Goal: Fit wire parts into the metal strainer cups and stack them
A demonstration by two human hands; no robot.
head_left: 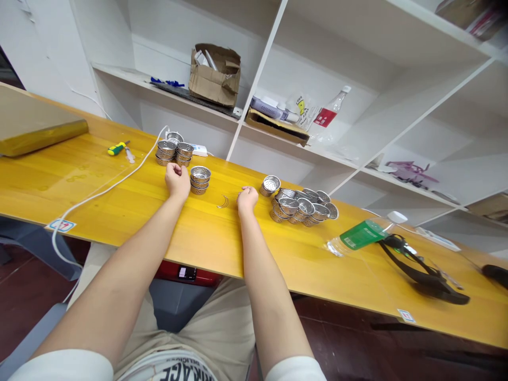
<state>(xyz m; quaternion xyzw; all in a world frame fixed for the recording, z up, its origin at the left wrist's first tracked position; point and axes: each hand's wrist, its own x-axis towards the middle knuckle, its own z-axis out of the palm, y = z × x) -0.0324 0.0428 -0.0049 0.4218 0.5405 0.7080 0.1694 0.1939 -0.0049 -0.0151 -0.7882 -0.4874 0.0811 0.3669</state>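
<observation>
My left hand (177,181) rests on the yellow table with its fingers curled closed, just left of a short stack of perforated metal cups (199,180). Behind it stand more stacked cups (174,149). My right hand (247,200) is also closed on the tabletop, left of a pair of stacked cups (271,185) and a large cluster of cups (305,206). Thin curved metal pieces (223,202) lie between my hands. Whatever either hand might hold is hidden by its fingers.
On the yellow table (214,238), a green-labelled bottle (363,234) lies beside a black strap (426,275) at right. A screwdriver (117,148), a white cable (115,186) and a cardboard box (43,127) are at left. White shelves (222,117) stand behind.
</observation>
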